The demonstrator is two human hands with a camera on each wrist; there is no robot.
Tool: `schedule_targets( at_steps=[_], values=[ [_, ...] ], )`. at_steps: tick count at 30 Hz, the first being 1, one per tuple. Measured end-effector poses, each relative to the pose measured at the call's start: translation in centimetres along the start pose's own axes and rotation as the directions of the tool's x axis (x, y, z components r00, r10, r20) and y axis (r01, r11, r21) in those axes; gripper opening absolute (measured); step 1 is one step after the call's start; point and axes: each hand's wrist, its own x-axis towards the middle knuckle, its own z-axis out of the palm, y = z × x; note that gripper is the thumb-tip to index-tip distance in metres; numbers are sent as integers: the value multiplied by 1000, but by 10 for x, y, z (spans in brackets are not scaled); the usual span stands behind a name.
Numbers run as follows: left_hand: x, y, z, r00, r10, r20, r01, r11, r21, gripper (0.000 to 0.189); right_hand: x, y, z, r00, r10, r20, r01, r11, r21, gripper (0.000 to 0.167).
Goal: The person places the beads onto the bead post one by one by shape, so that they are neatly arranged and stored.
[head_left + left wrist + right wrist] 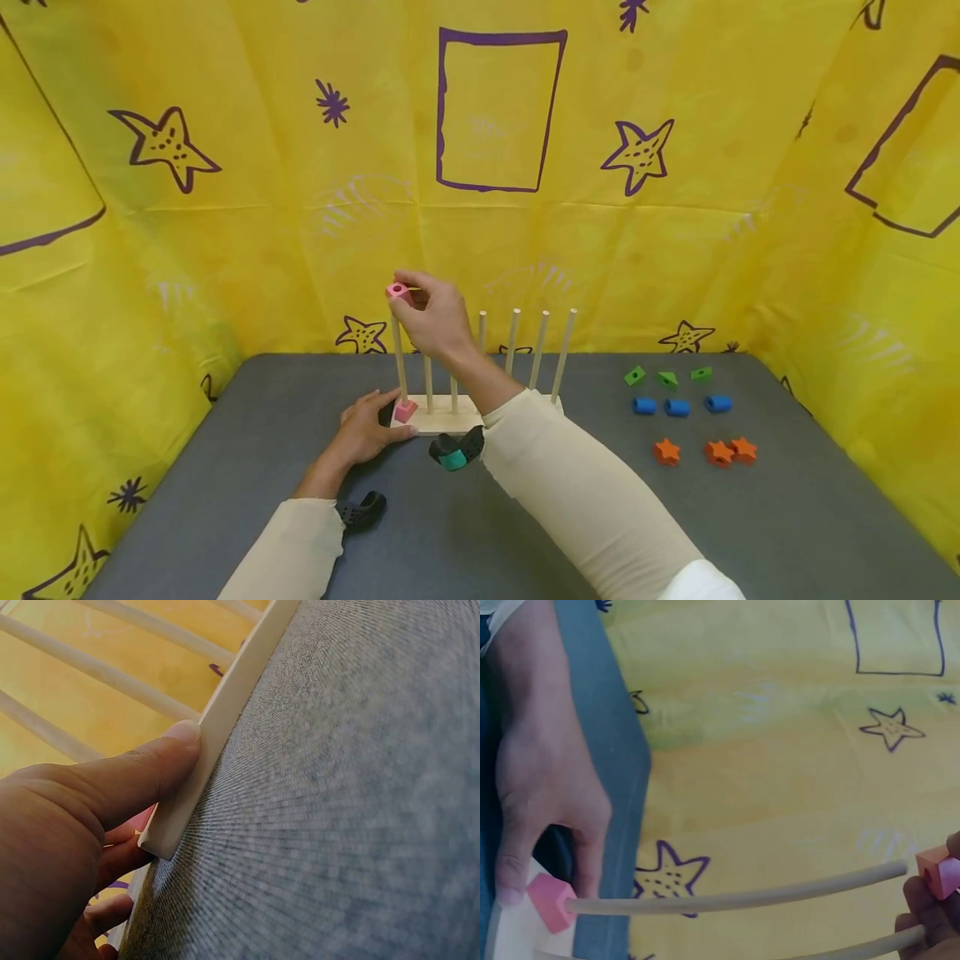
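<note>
A wooden peg stand point(442, 424) with a row of upright pegs stands on the grey table. My left hand point(366, 429) grips the left end of its base, thumb on the front edge and fingers round behind, as the left wrist view point(142, 776) also shows the thumb. One pink block point(405, 412) sits at the foot of the leftmost peg point(399, 358). Above that peg, my right hand point(437, 321) pinches another pink block point(397, 290) with a hole through it. In the right wrist view this held block point(930, 874) is just off the peg's tip, hole facing it.
To the right on the table lie green blocks point(667, 380), blue rounded blocks point(677, 407) and orange star blocks point(667, 452) in loose rows. A yellow patterned cloth point(480, 242) hangs behind and at both sides. My right forearm crosses in front of the stand's middle pegs.
</note>
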Motion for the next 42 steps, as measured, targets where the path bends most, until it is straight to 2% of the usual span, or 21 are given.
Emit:
schedule_targets(
  at_steps=[7, 16, 21, 26, 34, 36, 41, 42],
  values=[
    [1, 0, 0, 1000, 16, -5, -16, 1000, 0, 84, -3, 9, 6, 999, 34, 0, -34, 999, 7, 37],
    [0, 1, 0, 1000, -3, 0, 3, 1000, -9, 85, -5, 15, 8, 999, 35, -1, -35, 997, 71, 36],
    [1, 0, 0, 1000, -5, -5, 5, 1000, 0, 85, -7, 20, 11, 999, 51, 3, -52, 997, 63, 36],
    [1, 1, 1, 1000, 4, -8, -4, 1000, 5, 84, -12, 26, 15, 997, 74, -15, -73, 995, 75, 38],
    [1, 1, 1, 1000, 26, -14, -26, 1000, 3, 84, -18, 38, 19, 997, 65, -44, -58, 988, 142, 48],
    [0, 1, 0, 999, 30, -13, -30, 1000, 2, 84, -21, 35, 19, 996, 77, -52, -68, 986, 154, 49],
    [0, 0, 1, 999, 37, -16, -37, 999, -3, 84, -26, 42, 23, 990, 121, -65, -109, 979, 170, 46],
    [1, 0, 1, 999, 38, -17, -38, 999, -5, 84, -26, 49, 25, 990, 124, -66, -111, 979, 168, 45]
  ],
)
